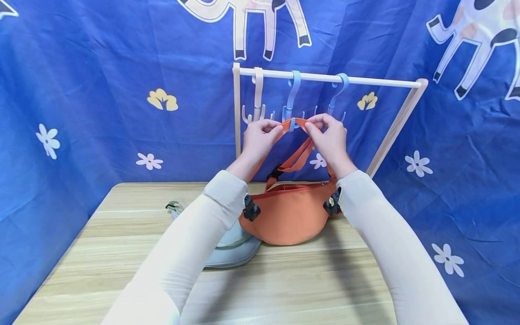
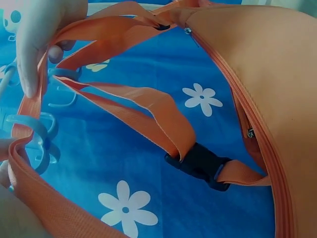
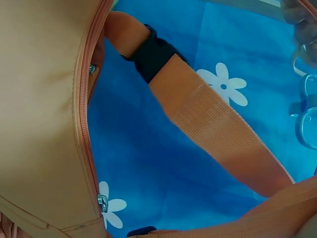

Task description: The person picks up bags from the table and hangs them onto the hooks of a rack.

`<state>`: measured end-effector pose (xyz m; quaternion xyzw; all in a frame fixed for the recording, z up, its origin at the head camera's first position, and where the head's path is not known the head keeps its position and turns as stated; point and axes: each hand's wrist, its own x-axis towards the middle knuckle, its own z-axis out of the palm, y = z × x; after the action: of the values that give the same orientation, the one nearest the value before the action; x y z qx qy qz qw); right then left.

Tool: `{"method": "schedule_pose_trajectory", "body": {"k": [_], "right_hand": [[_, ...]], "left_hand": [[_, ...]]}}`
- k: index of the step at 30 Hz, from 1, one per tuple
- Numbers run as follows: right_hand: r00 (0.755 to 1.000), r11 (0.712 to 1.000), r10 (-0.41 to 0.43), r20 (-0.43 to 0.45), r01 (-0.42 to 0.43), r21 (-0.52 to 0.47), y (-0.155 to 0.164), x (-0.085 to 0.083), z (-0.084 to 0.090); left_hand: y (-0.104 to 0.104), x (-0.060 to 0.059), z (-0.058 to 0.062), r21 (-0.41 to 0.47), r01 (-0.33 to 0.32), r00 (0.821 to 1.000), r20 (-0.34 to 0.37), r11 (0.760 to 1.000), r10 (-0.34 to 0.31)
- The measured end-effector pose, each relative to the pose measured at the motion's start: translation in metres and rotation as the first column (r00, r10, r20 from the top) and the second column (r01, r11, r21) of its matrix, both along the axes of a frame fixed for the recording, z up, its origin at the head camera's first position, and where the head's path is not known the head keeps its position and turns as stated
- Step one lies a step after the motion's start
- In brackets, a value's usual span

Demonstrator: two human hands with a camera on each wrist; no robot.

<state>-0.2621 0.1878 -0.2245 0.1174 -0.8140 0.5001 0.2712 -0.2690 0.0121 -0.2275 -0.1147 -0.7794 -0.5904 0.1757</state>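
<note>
An orange waist bag [image 1: 290, 219] hangs by its strap, its body low over the table. The strap [image 2: 29, 119] runs across a prong of the blue hook [image 1: 292, 124], in the middle of the rack. To the left of that prong my left hand [image 1: 260, 141] pinches the strap between thumb and fingers. On the prong's other side my right hand [image 1: 330, 139] pinches the strap likewise. A black buckle [image 3: 154, 53] joins the looped strap end to the bag. Zips [image 2: 233, 82] edge the bag's top.
The rack's white rail [image 1: 378, 82] carries a beige hook [image 1: 258, 92] at left and another blue hook [image 1: 340, 90] at right. A grey-blue bag [image 1: 235, 256] lies on the wooden table [image 1: 134, 216], partly under my left forearm. Blue printed cloth [image 1: 81, 90] stands behind.
</note>
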Motion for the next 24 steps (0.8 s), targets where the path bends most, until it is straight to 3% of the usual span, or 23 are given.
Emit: {"method": "schedule_pose_trajectory", "body": {"k": [7,15,24], "right_hand": [[1.000,0.998,0.004,0.002,-0.004,-0.057,0.003,0.000,-0.006],[0.992,0.991,-0.114,-0.055,0.118,0.062,0.009,-0.002,-0.018],[0.993,0.994,-0.086,-0.087,0.091,0.056,0.016,0.002,-0.038]], "left_hand": [[0.003,0.002,-0.003,-0.024,0.026,1.000,0.007,0.999,-0.026],[-0.003,0.005,-0.011,-0.075,0.051,0.999,0.013,0.996,-0.050],[-0.024,0.008,-0.023,-0.095,0.101,0.994,-0.030,0.990,-0.105]]}}
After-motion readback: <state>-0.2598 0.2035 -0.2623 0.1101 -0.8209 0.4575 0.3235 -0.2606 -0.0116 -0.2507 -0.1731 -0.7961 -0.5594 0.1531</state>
